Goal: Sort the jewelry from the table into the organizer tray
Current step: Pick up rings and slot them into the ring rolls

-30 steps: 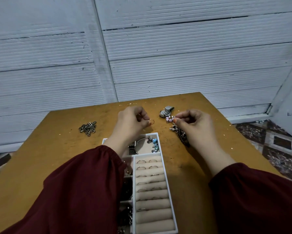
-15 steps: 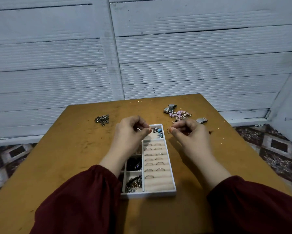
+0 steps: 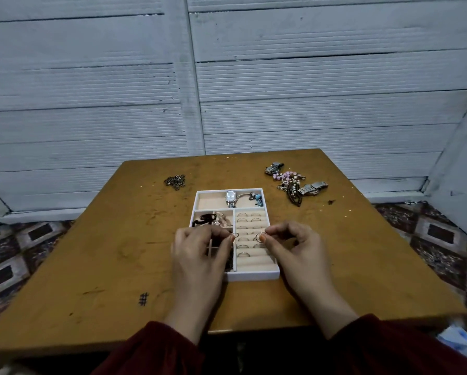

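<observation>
Organizer tray partly filled: watch, several rings seated. Left hand pinches small ring; right hand pinches larger ring. Beaded pile and chain cluster remain on table.

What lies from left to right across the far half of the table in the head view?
A pile of metal links → watch in the organizer tray → blue charms → pink beads → steel watch band.
</observation>
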Available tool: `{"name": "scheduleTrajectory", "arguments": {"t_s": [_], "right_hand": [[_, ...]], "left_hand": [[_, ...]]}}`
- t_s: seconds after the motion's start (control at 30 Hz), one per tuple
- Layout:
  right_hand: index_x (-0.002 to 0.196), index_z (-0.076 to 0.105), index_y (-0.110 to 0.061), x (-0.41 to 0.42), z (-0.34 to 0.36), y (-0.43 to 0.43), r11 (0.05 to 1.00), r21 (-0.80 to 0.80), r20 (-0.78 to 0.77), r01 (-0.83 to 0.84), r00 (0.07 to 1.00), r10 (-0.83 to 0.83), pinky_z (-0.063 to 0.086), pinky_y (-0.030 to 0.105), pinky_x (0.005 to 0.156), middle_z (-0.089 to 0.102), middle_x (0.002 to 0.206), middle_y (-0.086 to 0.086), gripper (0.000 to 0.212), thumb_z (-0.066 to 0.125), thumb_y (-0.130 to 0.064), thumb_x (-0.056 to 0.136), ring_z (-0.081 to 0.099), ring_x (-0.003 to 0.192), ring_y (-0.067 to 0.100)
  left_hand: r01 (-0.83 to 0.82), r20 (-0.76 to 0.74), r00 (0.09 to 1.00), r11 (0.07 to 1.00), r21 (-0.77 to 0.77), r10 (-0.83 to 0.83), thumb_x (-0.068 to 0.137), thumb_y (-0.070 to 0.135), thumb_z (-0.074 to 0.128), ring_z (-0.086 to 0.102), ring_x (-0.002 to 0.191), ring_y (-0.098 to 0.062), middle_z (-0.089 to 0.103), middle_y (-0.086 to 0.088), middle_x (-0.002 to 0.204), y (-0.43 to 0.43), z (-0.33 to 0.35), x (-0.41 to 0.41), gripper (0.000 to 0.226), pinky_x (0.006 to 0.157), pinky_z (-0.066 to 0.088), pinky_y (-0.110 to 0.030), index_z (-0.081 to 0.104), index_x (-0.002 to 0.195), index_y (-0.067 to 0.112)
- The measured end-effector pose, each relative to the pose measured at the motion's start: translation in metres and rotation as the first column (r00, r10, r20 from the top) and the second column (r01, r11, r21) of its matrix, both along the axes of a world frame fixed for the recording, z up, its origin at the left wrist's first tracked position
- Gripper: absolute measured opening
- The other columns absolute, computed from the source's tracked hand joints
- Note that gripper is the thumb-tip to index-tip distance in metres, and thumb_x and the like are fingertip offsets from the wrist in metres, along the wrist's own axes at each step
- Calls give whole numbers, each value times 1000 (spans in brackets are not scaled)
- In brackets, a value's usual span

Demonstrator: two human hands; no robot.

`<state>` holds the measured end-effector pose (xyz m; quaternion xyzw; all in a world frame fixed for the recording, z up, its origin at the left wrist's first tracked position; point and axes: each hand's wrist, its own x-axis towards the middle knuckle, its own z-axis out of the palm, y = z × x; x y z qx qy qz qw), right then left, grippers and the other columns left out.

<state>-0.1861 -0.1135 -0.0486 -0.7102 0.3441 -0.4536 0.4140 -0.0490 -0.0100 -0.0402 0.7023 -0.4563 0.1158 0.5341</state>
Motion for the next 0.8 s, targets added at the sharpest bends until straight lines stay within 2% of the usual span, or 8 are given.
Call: {"name": "scheduleTrajectory", "arguments": {"t_s": [0.07,0.13,0.3,0.4,0.57,0.67,0.8], "right_hand": [[73,68,-33,-2,3,5,997,-76,-39,30,999,-33,46,17,71,64,81,-23,18,80,-19,73,58,82,1],[74,68,-34,-3,4,8,989,-142,-63,40,997,-49,45,17,71,62,81,-29,20,80,-18,73,56,84,1],[77,71,-29,-5,1,9,959,-280,-146,33,986,-77,48,40,76,62,77,-25,13,80,-21,72,54,86,5],[76,70,-30,-5,2,9,956,-290,-177,33,980,-88,47,43,78,61,77,-25,13,80,-22,72,53,86,7],[74,69,-29,-3,1,9,937,-350,-277,4,955,-107,43,37,77,64,76,-20,11,79,-26,73,50,86,9],[74,70,-30,-3,1,9,941,-337,-285,12,952,-114,39,34,76,64,75,-20,11,80,-26,72,50,86,10],[73,69,-31,-4,1,9,941,-339,-293,9,949,-115,39,35,77,61,74,-22,13,79,-24,72,51,85,11]], "left_hand": [[8,25,1000,999,-34,-7,77,38,63,44,84,-6,51,32,82,3,-4,-3,15,69,49,-46,68,81,24],[31,24,999,997,-70,-29,77,40,60,45,84,-8,53,31,80,4,-8,-5,18,67,49,-49,68,81,25],[63,-32,997,992,-107,-67,75,41,62,48,84,-8,60,28,86,4,-13,-2,14,70,48,-50,62,86,32],[69,30,997,993,-98,-66,76,38,63,47,82,-9,55,34,80,3,-15,-2,9,67,48,-50,64,81,31],[48,106,994,997,-63,-41,76,37,63,45,82,-6,50,35,77,0,-14,-4,14,70,46,-44,68,77,24],[48,111,993,998,-42,-43,76,38,62,45,82,-6,50,34,78,1,-15,-3,15,71,46,-42,68,78,25],[56,105,993,998,-38,-52,77,39,62,45,83,-5,50,35,79,2,-15,-3,16,72,47,-44,68,79,25]]}}
